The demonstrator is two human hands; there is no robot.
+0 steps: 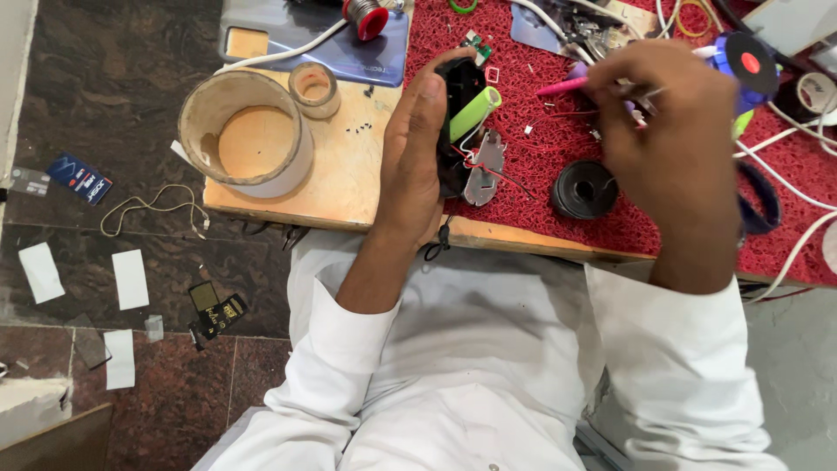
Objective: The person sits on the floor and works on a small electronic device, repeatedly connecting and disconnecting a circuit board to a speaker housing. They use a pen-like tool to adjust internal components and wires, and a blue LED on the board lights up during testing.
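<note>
My left hand [417,153] grips a black opened device [457,87] upright over the wooden board; a green cylindrical battery cell [475,112], red and black wires and a small grey circuit plate [486,166] hang out of it. My right hand [676,131] is closed on a thin tool with a pink handle [558,86], its tip pointing left toward the device. Just below that hand, a black roll of tape [584,188] lies on the red mat.
A red mat [532,52] covers the right of the wooden board [349,174]. Two tape rolls [248,131] stand at left, a phone [349,48] and solder spool [366,17] behind. White cables [785,174] run at right. Paper scraps and cards lie on the dark floor [131,279].
</note>
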